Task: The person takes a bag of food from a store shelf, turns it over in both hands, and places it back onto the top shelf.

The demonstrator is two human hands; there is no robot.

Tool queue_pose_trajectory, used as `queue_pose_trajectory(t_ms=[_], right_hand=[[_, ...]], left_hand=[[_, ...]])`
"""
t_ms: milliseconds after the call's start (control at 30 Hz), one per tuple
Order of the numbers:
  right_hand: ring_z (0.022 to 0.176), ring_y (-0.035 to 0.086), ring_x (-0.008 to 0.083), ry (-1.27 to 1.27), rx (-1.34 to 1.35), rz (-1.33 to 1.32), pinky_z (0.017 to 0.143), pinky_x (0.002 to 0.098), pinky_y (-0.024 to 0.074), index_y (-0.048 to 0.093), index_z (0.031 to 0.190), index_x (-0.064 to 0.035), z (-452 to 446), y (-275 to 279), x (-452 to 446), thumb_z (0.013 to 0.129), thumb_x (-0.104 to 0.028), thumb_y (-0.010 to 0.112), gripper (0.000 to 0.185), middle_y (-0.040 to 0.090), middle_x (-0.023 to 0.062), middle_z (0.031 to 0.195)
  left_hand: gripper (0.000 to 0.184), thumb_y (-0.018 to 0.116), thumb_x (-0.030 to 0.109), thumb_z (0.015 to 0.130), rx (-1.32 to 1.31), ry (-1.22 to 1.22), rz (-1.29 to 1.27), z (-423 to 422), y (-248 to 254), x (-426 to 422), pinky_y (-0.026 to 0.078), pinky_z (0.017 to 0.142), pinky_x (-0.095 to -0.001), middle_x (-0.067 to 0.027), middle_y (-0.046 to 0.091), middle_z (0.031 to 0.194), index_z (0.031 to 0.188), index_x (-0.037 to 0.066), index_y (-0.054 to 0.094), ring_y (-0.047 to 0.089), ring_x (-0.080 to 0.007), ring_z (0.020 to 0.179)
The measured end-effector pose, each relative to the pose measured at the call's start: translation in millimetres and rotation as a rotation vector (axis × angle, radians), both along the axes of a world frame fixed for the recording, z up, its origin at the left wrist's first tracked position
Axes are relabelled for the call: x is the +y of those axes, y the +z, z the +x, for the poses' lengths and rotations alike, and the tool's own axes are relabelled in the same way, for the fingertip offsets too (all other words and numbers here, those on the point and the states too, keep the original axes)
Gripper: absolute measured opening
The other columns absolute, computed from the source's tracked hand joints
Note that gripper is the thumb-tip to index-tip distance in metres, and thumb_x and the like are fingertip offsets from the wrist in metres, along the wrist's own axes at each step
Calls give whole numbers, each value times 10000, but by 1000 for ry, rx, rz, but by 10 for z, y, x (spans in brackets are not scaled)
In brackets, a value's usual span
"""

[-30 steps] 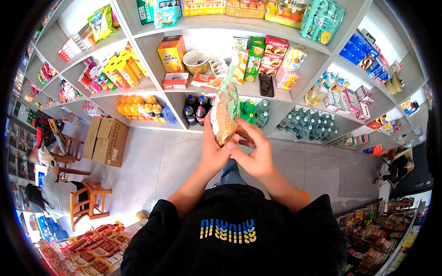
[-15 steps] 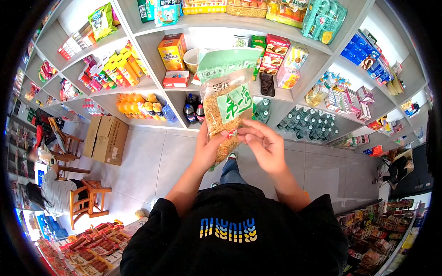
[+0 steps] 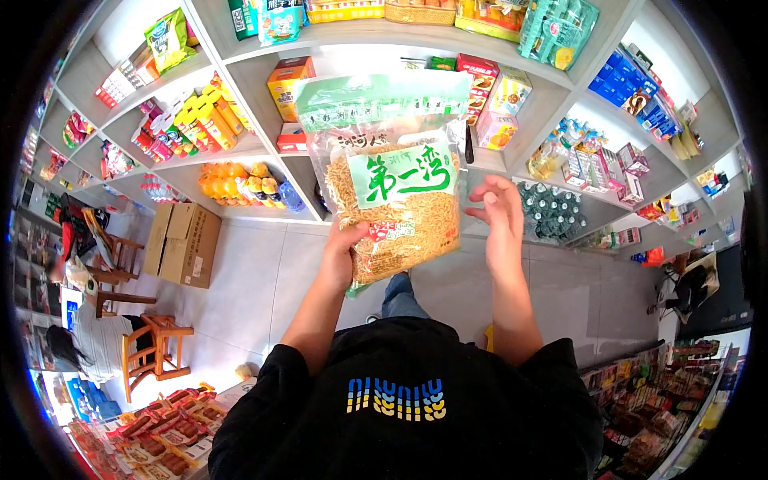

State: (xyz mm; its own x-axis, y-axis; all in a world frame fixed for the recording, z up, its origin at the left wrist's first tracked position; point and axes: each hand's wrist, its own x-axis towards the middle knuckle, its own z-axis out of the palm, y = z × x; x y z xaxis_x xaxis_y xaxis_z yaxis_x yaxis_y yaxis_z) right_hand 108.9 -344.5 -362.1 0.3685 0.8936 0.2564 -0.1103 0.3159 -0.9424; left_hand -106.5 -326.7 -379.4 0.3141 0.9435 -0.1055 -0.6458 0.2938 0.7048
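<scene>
A clear plastic bag of tan grains, with a green top band and a green-and-white label, is held up in front of my chest. My left hand grips its lower left side, thumb across the front and fingers hidden behind. To the right of the bag is my right hand, its fingers apart and slightly curled, with a small gap between it and the bag. The bag's printed front faces me.
Ahead stand shelves with snack boxes, drinks and bottles. A cardboard box sits on the floor at left, near a wooden chair with a seated person. Packaged sausages lie at lower left.
The bag has turned from narrow and angled to showing its wide front. My right hand has let go of its edge and moved away to the right.
</scene>
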Motion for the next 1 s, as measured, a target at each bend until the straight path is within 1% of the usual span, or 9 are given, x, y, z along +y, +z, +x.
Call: queue_pose_trajectory(t_ms=[67,167,300,433,533,633,767,933,1000], right_hand=[[913,444,133,102,14,-90,773,268,377,384,1134,-16,-31,-18,15,845,-226,485,371,472,79,995],[948,434,147,221,80,-163,831,278,343,329,1173,-10,-109,-63,14,853,-244,465,419,469,95,1022],[928,450,137,230,52,-89,814,257,357,315,1165,-16,-244,21,-26,854,-259,470,424,482,116,1020],[920,472,149,235,81,-50,798,265,390,270,1167,-39,-301,17,-26,809,-141,552,467,485,131,1012],[903,483,152,228,81,-35,780,270,409,255,1164,-34,-358,1,-10,780,-97,585,511,485,133,1013],[890,492,156,181,1,2,771,266,418,251,1160,-30,-402,-44,25,772,-101,599,526,493,136,1003],[866,512,155,176,12,-29,753,270,433,255,1155,-17,-418,-88,62,771,-110,603,526,511,134,976],[811,549,149,204,157,-45,704,272,459,276,1137,5,-404,-209,124,774,-120,603,504,542,136,943],[809,550,149,195,177,-48,703,268,457,291,1133,5,-400,-240,142,779,-133,599,489,544,137,945]], left_hand=[[513,483,78,734,-17,-16,-17,-13,2,1,446,818,-361,-173,499,1093,1207,-36,318,534,-256,958],[512,481,77,733,-31,-44,-34,-27,2,9,447,819,-365,-177,499,1096,1207,-34,323,537,-263,958],[501,483,92,737,-42,-75,-79,-50,-19,19,449,817,-371,-181,502,1095,1201,-32,340,540,-267,953],[498,485,102,741,-62,-70,-65,-67,-71,38,450,817,-373,-182,502,1097,1199,-36,346,541,-270,953],[501,488,106,743,-88,-85,-71,-86,-46,35,448,820,-374,-183,501,1099,1199,-43,342,543,-271,950],[497,484,109,748,-98,-99,-82,-75,52,-2,448,822,-374,-183,502,1098,1197,-48,340,545,-272,947],[507,481,111,751,9,-90,-50,-27,136,-42,426,845,-350,-173,490,1116,1207,-47,325,525,-250,980],[568,485,114,731,51,-105,17,29,272,-93,392,875,-322,-149,456,1161,1236,-37,275,489,-224,1030],[582,485,158,734,87,-101,43,61,283,-109,389,887,-344,-169,453,1165,1236,-45,273,488,-248,1036]])
